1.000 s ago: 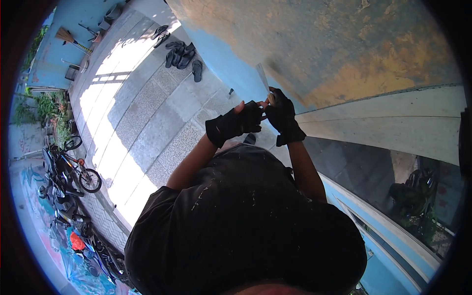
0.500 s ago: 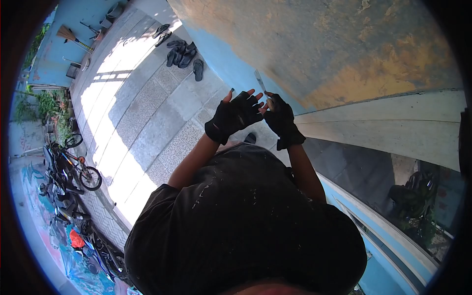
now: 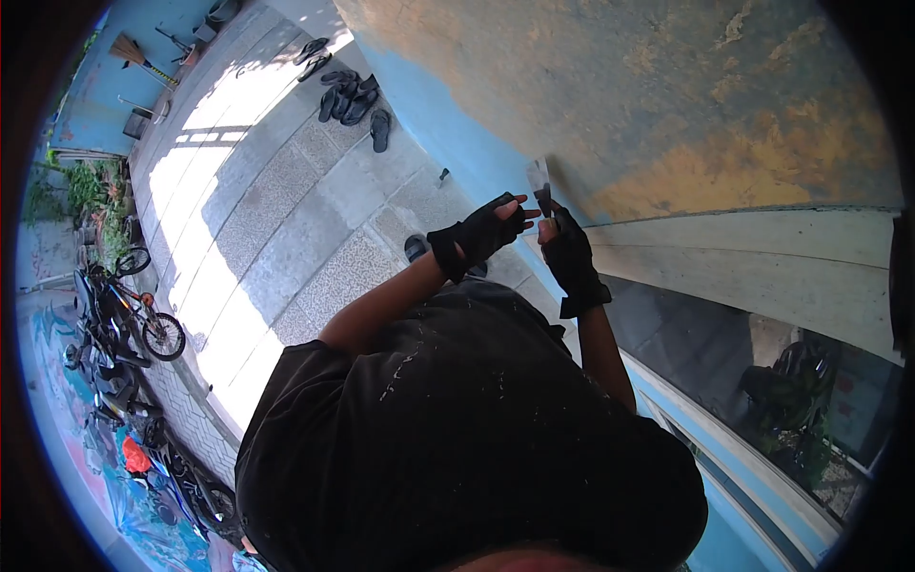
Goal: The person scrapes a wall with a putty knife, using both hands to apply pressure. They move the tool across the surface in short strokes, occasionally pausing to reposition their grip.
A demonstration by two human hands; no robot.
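Note:
My right hand (image 3: 569, 252), in a black fingerless glove, is closed round the handle of a scraper (image 3: 538, 175). The scraper's flat metal blade points up and away, close to the wall (image 3: 648, 105); whether it touches the wall I cannot tell. My left hand (image 3: 484, 229), gloved the same way, is just left of the blade. Its fingers are apart and reach towards the scraper, with nothing visible in them. Patchy grey and ochre covers most of the wall, with light blue paint along its lower part.
Several dark sandals (image 3: 351, 100) lie on the paved floor (image 3: 286, 214) along the wall. A white ledge (image 3: 743, 238) and a window (image 3: 705, 324) are at my right. Motorbikes and a bicycle (image 3: 162, 336) stand far left. A broom (image 3: 129, 50) leans at the back.
Both hands have shifted right and slightly nearer to me. My left hand has turned, and its spread fingers are drawn in more. The scraper's blade now shows its broad face.

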